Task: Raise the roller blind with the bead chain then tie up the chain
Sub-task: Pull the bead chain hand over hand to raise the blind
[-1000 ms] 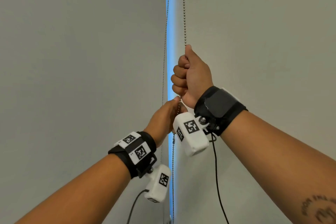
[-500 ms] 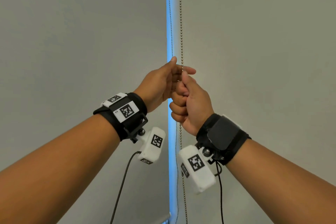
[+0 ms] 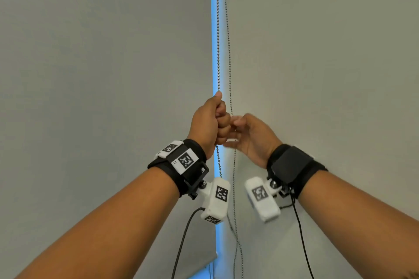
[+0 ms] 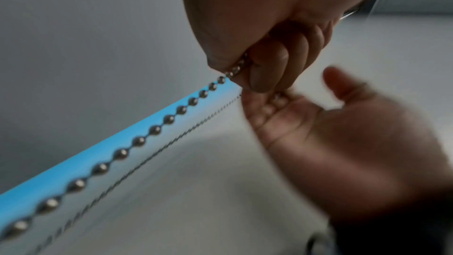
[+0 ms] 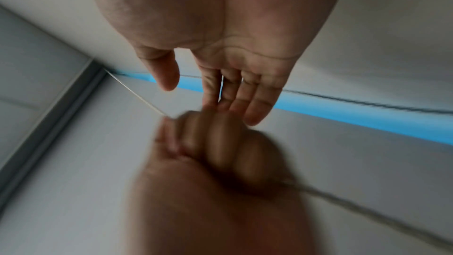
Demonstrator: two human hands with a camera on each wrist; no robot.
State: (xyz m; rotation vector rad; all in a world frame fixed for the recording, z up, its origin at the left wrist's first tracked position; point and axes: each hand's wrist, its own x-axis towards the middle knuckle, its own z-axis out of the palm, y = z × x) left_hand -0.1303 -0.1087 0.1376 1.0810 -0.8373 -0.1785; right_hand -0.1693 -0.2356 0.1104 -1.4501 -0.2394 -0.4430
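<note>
Two strands of the metal bead chain (image 3: 218, 52) hang in front of the bright blue gap between two grey roller blinds (image 3: 102, 75). My left hand (image 3: 221, 115) grips the left strand in a fist, thumb on top; the left wrist view shows the beads (image 4: 137, 141) running into that fist (image 4: 257, 69). My right hand (image 3: 235, 129) is just right of the fist, blurred, with straight fingers and nothing in it. Its bare palm (image 5: 245, 46) shows in the right wrist view. The thinner-looking right strand (image 3: 230, 88) passes between the two hands.
The right blind panel (image 3: 317, 52) fills the right side. The left panel's bottom edge (image 3: 204, 263) shows low down with blue light under it. Black camera cables (image 3: 181, 244) hang from both wrists. The chain strands continue down past the frame's bottom edge.
My right hand has let go of the chain, opened and drifted right. My left hand rose from under the right fist and now grips the strand.
</note>
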